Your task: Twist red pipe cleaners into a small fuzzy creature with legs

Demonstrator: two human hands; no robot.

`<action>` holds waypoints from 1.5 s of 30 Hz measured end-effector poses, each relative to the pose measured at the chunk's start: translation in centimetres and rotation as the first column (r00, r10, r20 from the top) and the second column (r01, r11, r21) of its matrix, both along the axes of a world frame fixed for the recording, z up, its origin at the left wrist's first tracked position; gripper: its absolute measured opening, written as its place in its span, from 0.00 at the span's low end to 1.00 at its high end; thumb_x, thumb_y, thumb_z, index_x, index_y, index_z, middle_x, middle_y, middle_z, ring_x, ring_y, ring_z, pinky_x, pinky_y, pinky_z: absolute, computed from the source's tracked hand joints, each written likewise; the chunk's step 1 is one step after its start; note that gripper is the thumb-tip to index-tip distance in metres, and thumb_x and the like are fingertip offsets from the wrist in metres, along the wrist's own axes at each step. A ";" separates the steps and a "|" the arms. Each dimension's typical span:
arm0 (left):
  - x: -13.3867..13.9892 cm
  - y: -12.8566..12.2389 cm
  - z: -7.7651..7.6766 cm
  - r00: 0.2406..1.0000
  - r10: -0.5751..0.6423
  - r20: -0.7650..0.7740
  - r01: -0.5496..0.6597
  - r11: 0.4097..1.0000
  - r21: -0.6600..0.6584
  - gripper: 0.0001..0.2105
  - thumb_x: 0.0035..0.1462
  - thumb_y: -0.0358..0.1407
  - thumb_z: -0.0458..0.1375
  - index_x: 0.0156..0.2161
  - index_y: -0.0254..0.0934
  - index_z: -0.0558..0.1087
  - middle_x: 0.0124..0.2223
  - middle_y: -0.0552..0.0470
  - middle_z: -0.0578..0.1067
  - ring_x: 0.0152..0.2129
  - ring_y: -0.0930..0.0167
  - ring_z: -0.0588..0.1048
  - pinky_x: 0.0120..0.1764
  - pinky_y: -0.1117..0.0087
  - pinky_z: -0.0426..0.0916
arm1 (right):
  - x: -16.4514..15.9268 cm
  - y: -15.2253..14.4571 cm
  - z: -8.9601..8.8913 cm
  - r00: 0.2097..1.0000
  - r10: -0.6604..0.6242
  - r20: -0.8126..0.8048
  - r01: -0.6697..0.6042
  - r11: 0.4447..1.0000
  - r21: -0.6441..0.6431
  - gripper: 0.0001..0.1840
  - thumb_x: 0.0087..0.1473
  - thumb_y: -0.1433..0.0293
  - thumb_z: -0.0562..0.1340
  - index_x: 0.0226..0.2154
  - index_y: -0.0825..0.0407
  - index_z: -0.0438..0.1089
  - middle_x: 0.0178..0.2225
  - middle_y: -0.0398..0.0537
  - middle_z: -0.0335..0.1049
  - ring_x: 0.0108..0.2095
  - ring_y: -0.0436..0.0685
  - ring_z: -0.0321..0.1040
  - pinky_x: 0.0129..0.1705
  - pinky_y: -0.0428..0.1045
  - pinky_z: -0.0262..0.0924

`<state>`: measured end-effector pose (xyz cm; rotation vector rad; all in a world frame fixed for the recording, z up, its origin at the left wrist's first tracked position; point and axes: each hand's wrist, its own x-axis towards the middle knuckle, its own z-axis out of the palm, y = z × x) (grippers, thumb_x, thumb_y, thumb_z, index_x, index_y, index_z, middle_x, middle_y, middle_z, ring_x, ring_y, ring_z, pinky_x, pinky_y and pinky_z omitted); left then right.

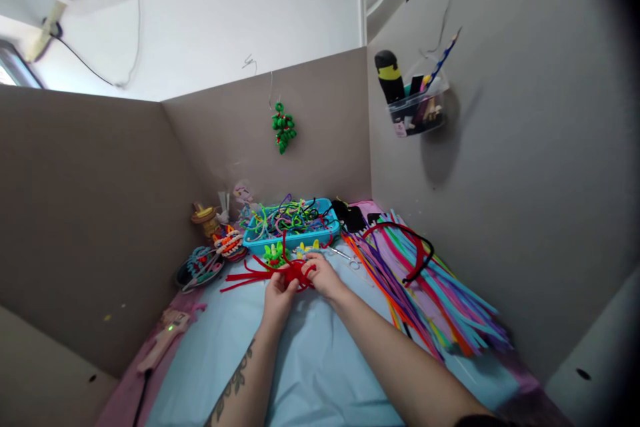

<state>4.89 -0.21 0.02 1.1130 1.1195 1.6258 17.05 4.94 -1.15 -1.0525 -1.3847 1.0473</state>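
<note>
Cloth [320,373] lies under my hands, probably as a plain work surface. Stems [445,290] fan out on my right, likely for easy picking. Beyond, the tray [295,239] seems to corral loose strands [293,219]. My left hand [280,290] pinches the red piece [295,272], perhaps steadying it; my right hand [324,276] has fingertips closed on its right edge. It sits between both, before the tray. Scissors [344,255] lie just past, presumably kept handy.

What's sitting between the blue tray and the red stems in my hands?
The head view shows a green fuzzy piece and a partly yellow one between the blue tray and the red stems.
</note>
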 end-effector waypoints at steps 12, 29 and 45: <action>-0.6 0.1 0.7 0.956 0.059 0.287 -0.051 0.998 -0.035 0.18 0.36 0.34 0.68 0.35 0.34 0.70 0.31 0.51 0.77 0.28 0.72 0.75 0.36 0.70 0.67 | -0.3 -1.4 1.6 0.991 -0.014 0.135 -0.021 0.968 0.250 0.16 0.35 0.76 0.64 0.32 0.47 0.73 0.43 0.47 0.62 0.49 0.59 0.57 0.53 0.55 0.51; -0.1 -0.6 1.1 0.968 -0.001 0.252 0.022 0.997 -0.080 0.17 0.31 0.32 0.68 0.32 0.33 0.72 0.27 0.53 0.75 0.25 0.72 0.74 0.33 0.70 0.66 | 0.1 -1.5 2.3 0.996 -0.088 0.009 0.085 0.979 0.183 0.03 0.42 0.72 0.61 0.20 0.51 0.66 0.43 0.50 0.61 0.48 0.58 0.58 0.53 0.54 0.50; -0.3 -0.5 1.1 0.989 -0.044 0.141 0.043 0.999 0.015 0.21 0.40 0.35 0.64 0.42 0.37 0.67 0.34 0.52 0.74 0.32 0.70 0.73 0.39 0.68 0.65 | -0.1 -0.4 1.0 0.999 0.037 -0.038 -0.033 0.994 0.103 0.07 0.41 0.70 0.62 0.16 0.52 0.66 0.47 0.52 0.61 0.53 0.61 0.55 0.54 0.55 0.47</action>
